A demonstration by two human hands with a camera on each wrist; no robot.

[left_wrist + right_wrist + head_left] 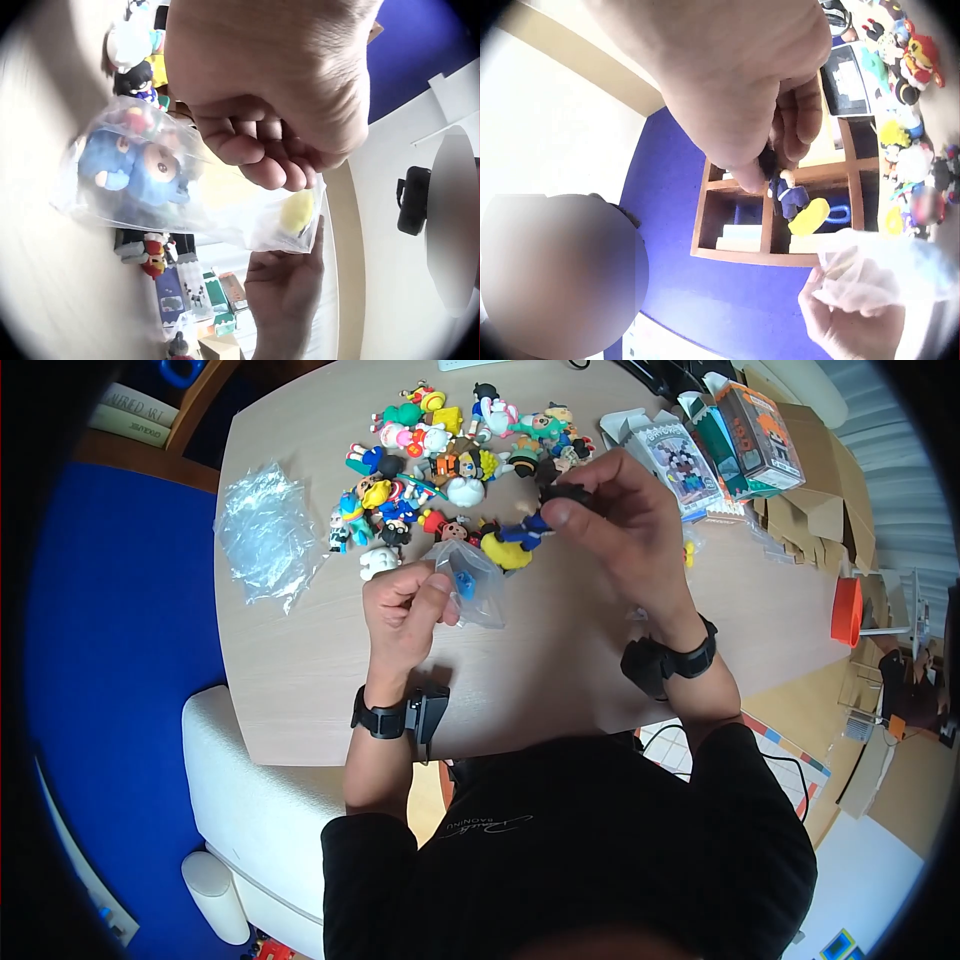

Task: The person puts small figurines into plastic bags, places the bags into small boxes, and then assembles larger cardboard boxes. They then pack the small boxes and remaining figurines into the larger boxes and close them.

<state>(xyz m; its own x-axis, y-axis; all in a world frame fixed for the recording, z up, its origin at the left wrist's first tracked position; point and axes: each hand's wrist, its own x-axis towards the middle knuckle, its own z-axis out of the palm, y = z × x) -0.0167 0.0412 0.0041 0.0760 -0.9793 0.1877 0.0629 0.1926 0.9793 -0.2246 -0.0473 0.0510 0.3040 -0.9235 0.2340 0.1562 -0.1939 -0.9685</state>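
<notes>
My left hand grips a clear plastic bag over the near side of the table. Inside the bag, a blue figurine shows through the film in the left wrist view. Raised to the right of the bag, my right hand pinches a small figurine by its black top between thumb and fingers. That figurine has dark blue clothing and a yellow base, which hangs downward. In the head view the base sits just above the bag, close to the table figurines.
Several colourful figurines crowd the far middle of the table. A crumpled clear plastic bag lies at the left. Opened toy boxes and brown cardboard are stacked at the far right, with an orange-red container at the right edge.
</notes>
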